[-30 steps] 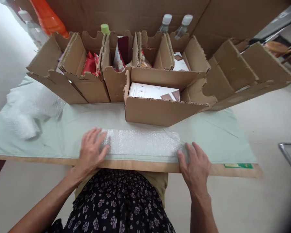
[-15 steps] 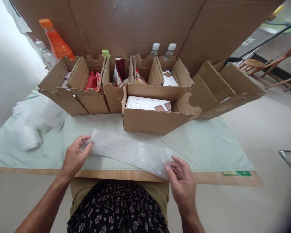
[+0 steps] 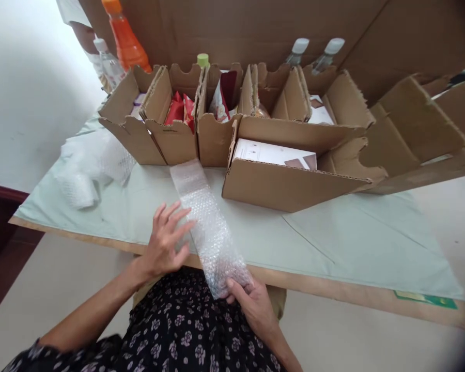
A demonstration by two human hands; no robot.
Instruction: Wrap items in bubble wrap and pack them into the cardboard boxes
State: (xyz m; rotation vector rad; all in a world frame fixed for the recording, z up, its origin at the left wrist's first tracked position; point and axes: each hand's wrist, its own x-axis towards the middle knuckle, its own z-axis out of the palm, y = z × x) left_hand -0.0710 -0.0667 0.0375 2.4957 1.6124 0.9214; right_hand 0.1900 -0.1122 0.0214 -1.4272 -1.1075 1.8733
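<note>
A strip of clear bubble wrap (image 3: 211, 219) slants from the foot of the cardboard boxes toward the front edge of the table. My right hand (image 3: 248, 299) pinches its near end between thumb and fingers, just over the edge. Beside the strip's left side, my left hand (image 3: 168, 240) is open with fingers spread, the fingertips close to the wrap; whether they touch it I cannot tell. More bubble wrap (image 3: 96, 168) lies crumpled and rolled at the left of the table.
A cardboard box (image 3: 290, 186) holding a white carton (image 3: 275, 153) stands in front of a row of cardboard boxes (image 3: 176, 144) with packets inside. Behind them rise an orange bottle (image 3: 127, 41) and clear bottles (image 3: 325, 54). A pale green cloth (image 3: 344, 227) covers the table.
My left hand has let go of the bubble wrap and opened. The strip has swung from lying crosswise to slanting away from me, its right end still in my right hand. The view has shifted.
</note>
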